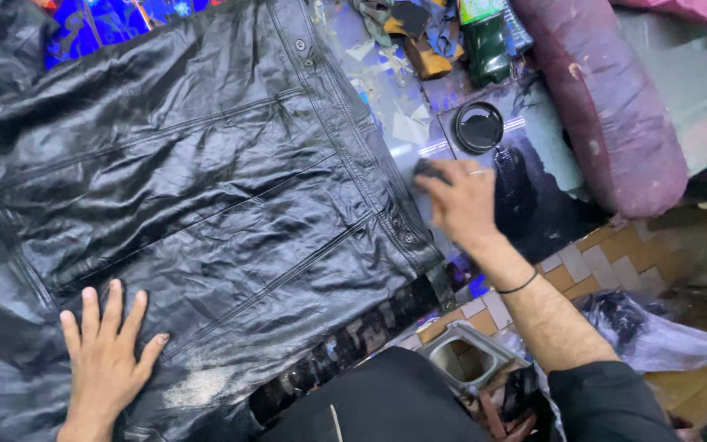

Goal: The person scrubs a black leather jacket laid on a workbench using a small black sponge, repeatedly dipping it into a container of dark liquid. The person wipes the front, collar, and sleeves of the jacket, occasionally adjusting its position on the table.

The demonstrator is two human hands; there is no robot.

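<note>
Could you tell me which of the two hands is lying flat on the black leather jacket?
The left hand: it lies palm down, fingers spread, on the black leather jacket. The right hand is beside the jacket's edge, gripping a dark pad.

Single head-mounted view, looking steeply down from close range onto a spread glossy black leather jacket [198, 188]; left hand [108, 348] at lower frame, right hand [460, 205] at centre-right

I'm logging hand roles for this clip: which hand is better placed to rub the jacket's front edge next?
Probably the right hand: it grips a dark pad beside the black jacket edge. The left hand lies flat, pinning the jacket.
</note>
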